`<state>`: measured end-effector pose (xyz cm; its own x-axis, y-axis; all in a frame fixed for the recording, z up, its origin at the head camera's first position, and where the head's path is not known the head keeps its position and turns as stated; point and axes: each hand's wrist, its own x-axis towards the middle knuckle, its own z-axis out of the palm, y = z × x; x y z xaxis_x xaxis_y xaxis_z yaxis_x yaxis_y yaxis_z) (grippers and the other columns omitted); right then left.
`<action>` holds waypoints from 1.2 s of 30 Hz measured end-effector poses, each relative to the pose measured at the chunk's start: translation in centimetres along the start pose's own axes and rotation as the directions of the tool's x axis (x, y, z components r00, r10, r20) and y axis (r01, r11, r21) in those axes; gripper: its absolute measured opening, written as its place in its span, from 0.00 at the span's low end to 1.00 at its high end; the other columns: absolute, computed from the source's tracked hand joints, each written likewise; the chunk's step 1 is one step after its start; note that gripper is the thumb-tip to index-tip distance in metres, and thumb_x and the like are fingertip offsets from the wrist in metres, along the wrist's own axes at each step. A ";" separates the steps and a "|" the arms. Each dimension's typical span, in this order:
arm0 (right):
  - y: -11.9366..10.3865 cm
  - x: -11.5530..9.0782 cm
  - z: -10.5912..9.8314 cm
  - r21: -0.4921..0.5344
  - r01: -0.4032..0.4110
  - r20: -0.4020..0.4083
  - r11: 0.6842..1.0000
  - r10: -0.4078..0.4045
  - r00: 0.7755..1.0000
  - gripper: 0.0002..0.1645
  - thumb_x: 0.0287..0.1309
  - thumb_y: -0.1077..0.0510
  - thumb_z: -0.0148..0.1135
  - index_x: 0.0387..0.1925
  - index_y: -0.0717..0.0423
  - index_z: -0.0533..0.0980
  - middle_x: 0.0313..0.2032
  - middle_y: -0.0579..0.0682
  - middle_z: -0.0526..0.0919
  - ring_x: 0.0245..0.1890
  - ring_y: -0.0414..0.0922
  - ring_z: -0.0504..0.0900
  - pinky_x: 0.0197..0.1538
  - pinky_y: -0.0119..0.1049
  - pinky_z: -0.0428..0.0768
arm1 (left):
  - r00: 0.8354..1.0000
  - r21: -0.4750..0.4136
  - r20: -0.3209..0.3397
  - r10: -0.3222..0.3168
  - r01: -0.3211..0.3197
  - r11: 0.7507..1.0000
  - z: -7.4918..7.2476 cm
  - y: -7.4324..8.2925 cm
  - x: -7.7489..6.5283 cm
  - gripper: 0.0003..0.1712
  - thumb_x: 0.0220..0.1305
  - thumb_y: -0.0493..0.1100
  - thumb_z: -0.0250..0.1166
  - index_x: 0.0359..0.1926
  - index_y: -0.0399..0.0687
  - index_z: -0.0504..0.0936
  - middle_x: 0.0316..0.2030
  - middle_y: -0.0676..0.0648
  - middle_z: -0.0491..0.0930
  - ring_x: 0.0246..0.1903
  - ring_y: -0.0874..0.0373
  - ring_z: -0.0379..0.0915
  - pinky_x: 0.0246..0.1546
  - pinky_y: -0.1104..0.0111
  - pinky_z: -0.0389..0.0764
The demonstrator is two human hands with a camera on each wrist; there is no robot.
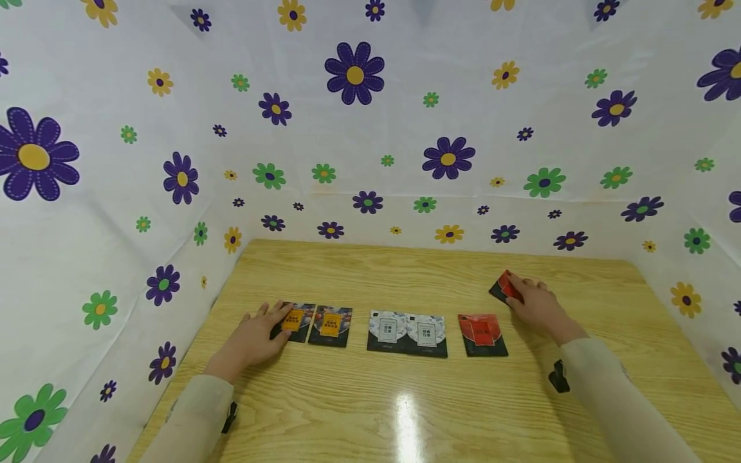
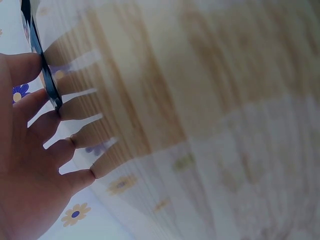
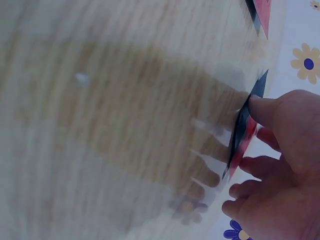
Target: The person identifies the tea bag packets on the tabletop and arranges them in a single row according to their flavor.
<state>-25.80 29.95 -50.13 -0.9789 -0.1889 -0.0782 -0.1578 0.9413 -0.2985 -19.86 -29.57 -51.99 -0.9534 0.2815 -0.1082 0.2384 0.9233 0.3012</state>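
Six flat packets are in the head view. My left hand point(image 1: 255, 334) rests at the left end of the row, its fingers and thumb touching the leftmost orange-labelled packet point(image 1: 298, 323). In the left wrist view, the fingers point(image 2: 45, 122) are spread, their tips on the table beside that packet's edge point(image 2: 49, 82). My right hand point(image 1: 538, 307) pinches a red and black packet point(image 1: 505, 287) between thumb and fingers, behind and right of the row. In the right wrist view, this packet point(image 3: 244, 131) stands tilted, seen nearly edge-on.
A second orange-labelled packet point(image 1: 330, 325), two touching grey-white packets point(image 1: 386, 331) and another red packet point(image 1: 483, 334) lie in a row on the wooden table point(image 1: 347, 405). Flower-patterned white cloth point(image 1: 399, 116) encloses the table's back and sides.
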 end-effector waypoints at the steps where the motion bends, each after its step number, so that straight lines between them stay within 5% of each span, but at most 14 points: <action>1: 0.1 -0.1 0.0 0.004 -0.008 -0.007 1.000 0.008 1.000 0.40 0.77 0.53 0.55 0.76 0.76 0.58 0.69 0.84 0.64 0.66 0.87 0.61 0.66 0.80 0.65 | 1.000 0.001 -0.002 0.002 -0.002 1.000 0.0 0.0 0.0 0.37 0.80 0.51 0.57 0.83 0.48 0.60 0.80 0.34 0.59 0.78 0.25 0.51 0.72 0.24 0.54; 7: 1.0 -0.4 0.4 -0.001 -0.034 -0.025 0.999 0.034 0.999 0.41 0.77 0.50 0.57 0.73 0.80 0.60 0.65 0.83 0.69 0.61 0.82 0.68 0.62 0.75 0.71 | 1.000 0.002 -0.008 0.006 -0.006 1.000 0.0 0.0 0.0 0.36 0.80 0.51 0.57 0.83 0.48 0.61 0.80 0.34 0.59 0.78 0.24 0.52 0.71 0.24 0.54; 18: 1.7 -1.7 -0.7 0.002 0.028 0.042 1.000 -0.028 0.999 0.38 0.71 0.60 0.61 0.74 0.75 0.62 0.68 0.82 0.67 0.67 0.88 0.59 0.64 0.81 0.66 | 1.000 0.005 -0.003 0.004 -0.004 1.000 -0.2 0.1 0.0 0.37 0.80 0.51 0.58 0.83 0.48 0.61 0.80 0.34 0.60 0.78 0.25 0.52 0.71 0.24 0.55; 24: 1.6 -2.4 -1.1 0.014 0.064 0.057 0.998 -0.064 0.996 0.35 0.70 0.64 0.59 0.74 0.75 0.64 0.68 0.84 0.66 0.66 0.87 0.62 0.62 0.79 0.70 | 1.000 0.008 0.000 0.000 0.000 1.000 -0.2 0.0 0.1 0.36 0.80 0.51 0.57 0.82 0.48 0.61 0.80 0.34 0.60 0.78 0.25 0.52 0.71 0.24 0.55; 36: 1.6 -2.9 -0.1 0.060 -0.016 0.045 0.998 0.013 0.999 0.41 0.78 0.47 0.57 0.76 0.72 0.62 0.67 0.90 0.61 0.64 0.87 0.65 0.61 0.80 0.71 | 1.000 0.002 0.003 -0.002 0.002 1.000 -0.2 0.2 0.0 0.36 0.80 0.51 0.58 0.82 0.47 0.62 0.80 0.34 0.60 0.78 0.25 0.52 0.72 0.24 0.55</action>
<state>-23.26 32.05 -50.25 -0.9740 -0.1893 -0.1248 -0.1345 0.9256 -0.3538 -19.84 -29.44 -51.78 -0.9532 0.2808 -0.1119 0.2372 0.9244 0.2987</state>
